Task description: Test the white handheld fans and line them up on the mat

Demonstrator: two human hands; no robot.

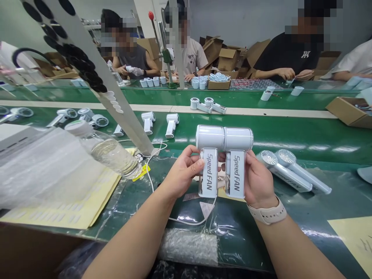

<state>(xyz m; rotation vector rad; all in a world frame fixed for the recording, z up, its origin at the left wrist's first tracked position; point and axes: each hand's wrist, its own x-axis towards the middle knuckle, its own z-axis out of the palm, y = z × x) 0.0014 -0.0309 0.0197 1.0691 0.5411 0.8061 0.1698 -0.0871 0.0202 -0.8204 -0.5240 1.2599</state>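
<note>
Two white handheld fans stand upright side by side in front of me, their round heads touching and "Speed FAN" printed down each handle. My left hand (187, 168) is closed around the left handheld fan (209, 170), thumb on the handle's edge. Wrapped round the handle of the right handheld fan (236, 170) is my right hand (258, 176), with a pale watch strap (269, 212) on that wrist. Some of the fingers are hidden behind the handles. Just right of my right hand, two more fans (286, 174) lie on the green table.
A tilted clear bottle (113, 153) and plastic wrap (43, 166) lie left, beside a slanted post (116, 85). A white cable (149, 174) runs across the table (247, 240). More fans (172, 124) sit on the green belt (290, 133). Several people work opposite, near a cardboard box (351, 112).
</note>
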